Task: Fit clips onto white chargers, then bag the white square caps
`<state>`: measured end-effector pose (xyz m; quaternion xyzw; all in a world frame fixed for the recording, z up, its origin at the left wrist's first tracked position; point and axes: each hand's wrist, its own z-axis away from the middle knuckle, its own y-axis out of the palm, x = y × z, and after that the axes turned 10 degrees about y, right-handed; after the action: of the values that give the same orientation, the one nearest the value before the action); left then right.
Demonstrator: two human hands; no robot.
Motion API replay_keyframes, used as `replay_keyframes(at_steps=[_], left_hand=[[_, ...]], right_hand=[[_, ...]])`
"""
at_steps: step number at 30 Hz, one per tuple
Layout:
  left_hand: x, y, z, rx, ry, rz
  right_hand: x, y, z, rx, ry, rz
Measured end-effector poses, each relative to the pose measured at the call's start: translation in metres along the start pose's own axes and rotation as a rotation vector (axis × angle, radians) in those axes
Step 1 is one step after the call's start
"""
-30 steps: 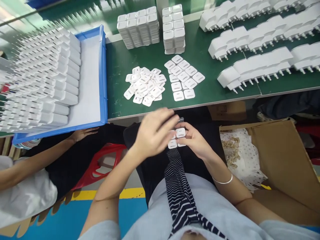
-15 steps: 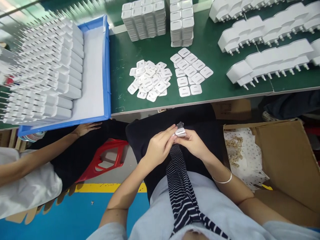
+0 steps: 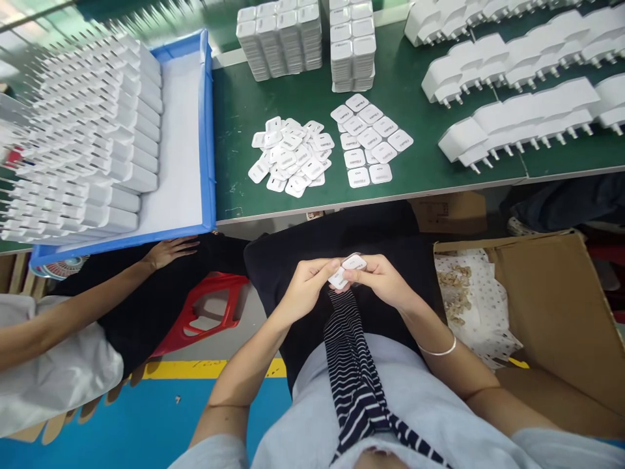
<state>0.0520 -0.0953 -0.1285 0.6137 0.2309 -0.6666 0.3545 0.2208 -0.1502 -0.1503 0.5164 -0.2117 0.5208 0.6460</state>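
Observation:
Above my lap, my left hand (image 3: 307, 286) is closed on a small white cover plate (image 3: 338, 279) with rounded corners. My right hand (image 3: 385, 281) pinches a second printed cover plate (image 3: 354, 262), slightly higher and overlapping or touching the first; which of the two I cannot tell. The right thumb reaches over to the edge of the lower plate. Fingers hide the undersides, so more plates beneath could be out of sight. A loose pile of similar plates (image 3: 293, 156) lies on the green table (image 3: 234, 189), with flat rows of plates (image 3: 368, 139) beside it.
Tall stacks of plates (image 3: 280, 42) stand at the back. White plug adapters (image 3: 527, 117) line the right side; more adapters (image 3: 97, 150) fill a blue tray (image 3: 209, 130) at left. A co-worker's hand (image 3: 170, 251) rests under the tray. An open cardboard box (image 3: 551, 293) stands at right.
The plates in my hands were held together as a small stack with a dark, shiny bit above; now two show their faces side by side, tilted up. The co-worker's hand barely moved.

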Motion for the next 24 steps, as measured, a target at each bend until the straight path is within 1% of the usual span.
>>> replay_keyframes(at_steps=[5, 8, 9, 10, 11, 15, 16, 17, 18, 19, 21, 22, 23, 24], left_hand=[[0.001, -0.002, -0.004, 0.04, -0.109, 0.153], [0.005, 0.0, -0.005, 0.013, -0.158, 0.179], [0.007, -0.001, -0.006, -0.021, -0.152, 0.151], [0.007, -0.002, -0.007, -0.074, -0.12, 0.082], [0.007, -0.005, -0.009, -0.148, -0.061, -0.036], [-0.004, -0.027, -0.015, -0.541, 0.284, -0.71], [-0.008, -0.031, -0.016, -0.614, 0.363, -0.85], [-0.01, -0.032, -0.016, -0.655, 0.447, -0.964], [-0.011, -0.031, -0.015, -0.648, 0.537, -1.059], [-0.011, -0.028, -0.013, -0.595, 0.629, -1.136], [-0.007, -0.016, -0.008, -0.42, 0.765, -1.222], [-0.003, -0.008, -0.006, -0.345, 0.789, -1.232], [0.001, -0.002, -0.004, -0.295, 0.779, -1.217], [0.004, 0.004, -0.002, -0.267, 0.739, -1.172]], right_hand=[[-0.008, -0.001, 0.001, -0.026, -0.004, -0.055], [-0.008, 0.001, 0.002, -0.012, 0.016, -0.077], [-0.007, 0.001, 0.002, -0.008, 0.019, -0.08], [-0.006, 0.002, 0.002, -0.012, 0.021, -0.08], [-0.004, 0.002, 0.003, -0.022, 0.021, -0.078], [-0.001, 0.003, 0.004, -0.041, 0.042, -0.087], [-0.001, 0.003, 0.004, -0.037, 0.052, -0.095], [-0.002, 0.004, 0.004, -0.041, 0.061, -0.099], [-0.003, 0.004, 0.004, -0.059, 0.066, -0.096], [-0.004, 0.004, 0.003, -0.087, 0.064, -0.085], [-0.006, 0.005, 0.002, -0.141, 0.04, -0.024], [-0.006, 0.006, 0.002, -0.155, 0.023, 0.02], [-0.007, 0.007, 0.001, -0.156, 0.007, 0.07], [-0.007, 0.008, 0.001, -0.145, -0.008, 0.119]])
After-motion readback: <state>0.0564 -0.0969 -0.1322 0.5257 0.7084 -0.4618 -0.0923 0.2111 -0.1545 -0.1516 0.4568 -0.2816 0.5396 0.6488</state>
